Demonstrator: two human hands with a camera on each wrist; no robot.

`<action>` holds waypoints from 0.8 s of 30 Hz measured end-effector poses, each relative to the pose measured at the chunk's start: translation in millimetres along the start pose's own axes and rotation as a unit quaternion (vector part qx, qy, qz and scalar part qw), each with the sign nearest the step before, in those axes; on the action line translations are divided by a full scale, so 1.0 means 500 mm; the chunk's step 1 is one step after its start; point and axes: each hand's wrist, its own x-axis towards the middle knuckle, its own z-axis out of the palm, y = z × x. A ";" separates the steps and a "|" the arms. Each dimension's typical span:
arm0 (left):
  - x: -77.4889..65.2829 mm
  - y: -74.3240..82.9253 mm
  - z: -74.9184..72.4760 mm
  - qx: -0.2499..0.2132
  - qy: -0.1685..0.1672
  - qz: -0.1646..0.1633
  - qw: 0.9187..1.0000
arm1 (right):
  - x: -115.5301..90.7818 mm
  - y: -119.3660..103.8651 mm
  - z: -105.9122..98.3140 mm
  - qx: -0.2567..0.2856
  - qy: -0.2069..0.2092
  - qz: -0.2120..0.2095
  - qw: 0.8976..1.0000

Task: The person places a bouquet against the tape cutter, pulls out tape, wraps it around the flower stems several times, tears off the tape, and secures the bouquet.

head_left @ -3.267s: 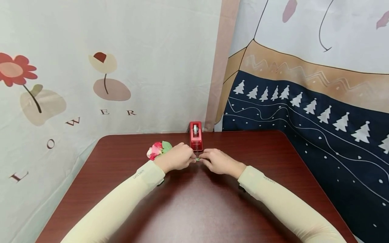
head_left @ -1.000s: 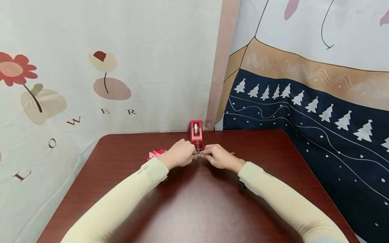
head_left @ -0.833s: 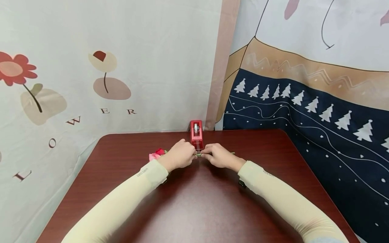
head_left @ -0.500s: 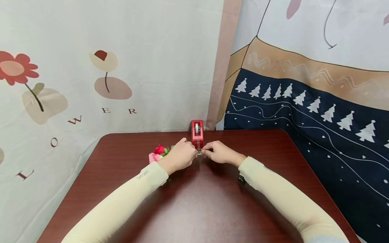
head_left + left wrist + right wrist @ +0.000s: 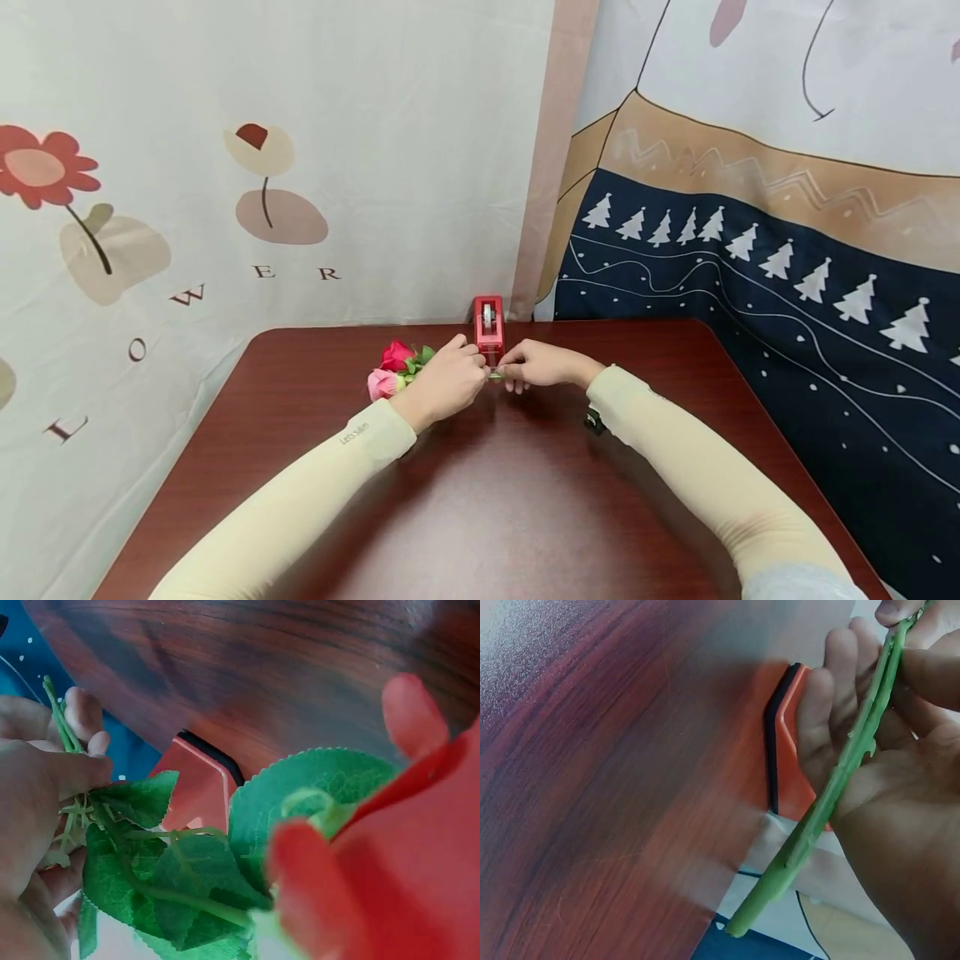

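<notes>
My left hand grips the stems of artificial roses, just in front of a red tape dispenser. A red rose and a pink rose stick out to the left of that hand, with green leaves close to it in the left wrist view. A clear strip of tape runs from the dispenser down to the stems. My right hand pinches the green stems between thumb and finger; their cut ends cross its palm. How far the tape wraps round them is hidden by the fingers.
The dispenser stands near the back edge of the dark red-brown table. A pale printed curtain hangs behind the table, and a navy one with white trees hangs at the right.
The roses have turned about their stems, so red and pink blooms now both show clearly. My right hand has risen slightly and tilted. The stem end to its right has gone from the head view.
</notes>
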 end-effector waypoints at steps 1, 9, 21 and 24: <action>0.000 0.000 0.000 0.003 0.003 0.002 1.000 | 0.000 0.000 -0.001 0.002 -0.004 0.000 1.000; -0.001 -0.001 0.001 0.019 0.015 0.010 1.000 | 0.000 0.004 0.005 0.005 0.002 0.003 1.000; 0.004 0.001 0.008 -0.035 -0.028 -0.039 0.998 | -0.009 0.003 0.024 -0.035 0.055 0.001 0.998; 0.005 0.000 0.005 -0.069 -0.050 -0.065 0.994 | -0.010 0.004 0.029 -0.048 0.068 -0.007 0.997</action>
